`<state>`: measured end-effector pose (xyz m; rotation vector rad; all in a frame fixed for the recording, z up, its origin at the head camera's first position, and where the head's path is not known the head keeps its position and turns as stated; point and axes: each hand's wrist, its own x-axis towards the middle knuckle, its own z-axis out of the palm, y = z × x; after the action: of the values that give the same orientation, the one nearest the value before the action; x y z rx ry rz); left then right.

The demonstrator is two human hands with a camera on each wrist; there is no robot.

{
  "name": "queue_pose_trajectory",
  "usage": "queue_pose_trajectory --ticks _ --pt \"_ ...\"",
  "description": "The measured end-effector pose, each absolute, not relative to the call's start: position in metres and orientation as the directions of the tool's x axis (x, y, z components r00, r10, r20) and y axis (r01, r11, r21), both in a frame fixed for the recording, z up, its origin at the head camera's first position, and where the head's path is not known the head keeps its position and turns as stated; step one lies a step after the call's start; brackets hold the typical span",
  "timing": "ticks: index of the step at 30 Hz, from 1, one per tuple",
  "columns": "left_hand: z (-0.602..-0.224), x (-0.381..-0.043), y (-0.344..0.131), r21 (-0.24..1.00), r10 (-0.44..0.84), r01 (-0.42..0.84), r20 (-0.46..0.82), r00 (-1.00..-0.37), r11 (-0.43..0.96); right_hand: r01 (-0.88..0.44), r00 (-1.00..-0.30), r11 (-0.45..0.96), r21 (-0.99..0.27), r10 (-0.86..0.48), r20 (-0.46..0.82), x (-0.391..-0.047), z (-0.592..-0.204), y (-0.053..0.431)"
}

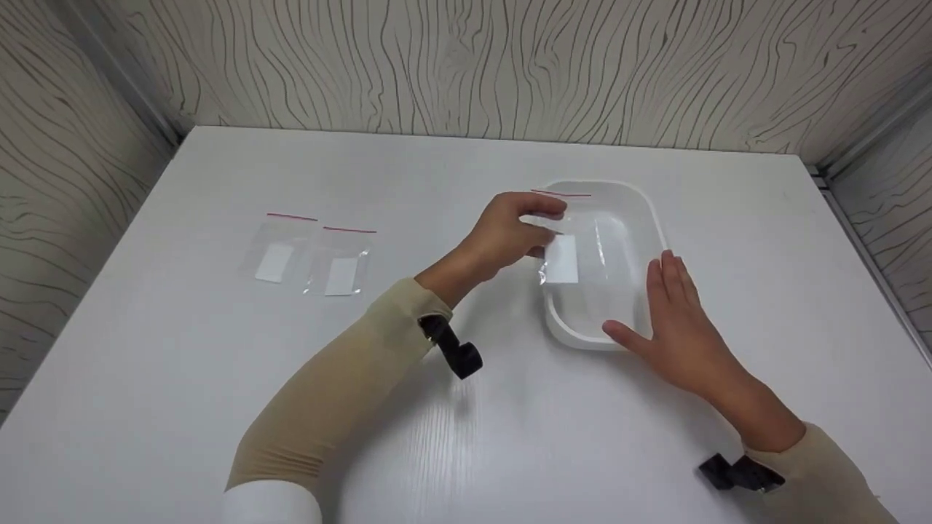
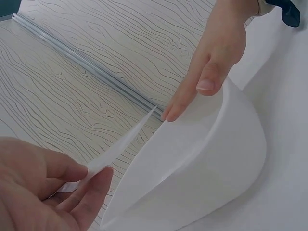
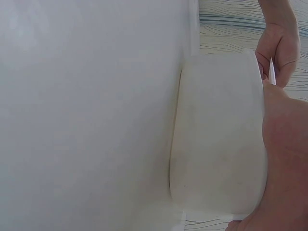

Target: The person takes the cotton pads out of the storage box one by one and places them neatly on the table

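Observation:
In the head view my left hand (image 1: 506,233) pinches a clear zip bag (image 1: 598,271) between thumb and fingers. A white rectangle (image 1: 561,260) shows in the bag, and a red line runs along its top edge. The bag is over the white plastic tub (image 1: 580,339). Seen from the left wrist, the bag (image 2: 118,147) looks thin and nearly edge-on, above the tub's rim. My right hand (image 1: 681,331) rests on the near right rim with straight fingers and the thumb spread. From the right wrist, the tub's outer wall (image 3: 216,139) fills the middle.
Two more clear zip bags lie side by side on the left of the white table (image 1: 451,451): one bag (image 1: 274,262) and, nearer, another bag (image 1: 341,275). Both have red top lines and white rectangles. Wood-patterned panels (image 1: 437,65) border the table at the back and sides.

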<state>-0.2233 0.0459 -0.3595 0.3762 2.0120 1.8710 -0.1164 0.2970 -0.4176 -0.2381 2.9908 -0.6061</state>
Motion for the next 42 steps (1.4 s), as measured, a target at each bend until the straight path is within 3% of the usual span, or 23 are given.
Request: queue_pose_trajectory --ticks 42 --pt "-0.388 -0.225 -0.033 0.978 0.370 -0.110 -0.171 -0.913 0.180 -0.145 -0.984 0.907 -0.396 -0.174 -0.038 -0.114 -0.418 0.297"
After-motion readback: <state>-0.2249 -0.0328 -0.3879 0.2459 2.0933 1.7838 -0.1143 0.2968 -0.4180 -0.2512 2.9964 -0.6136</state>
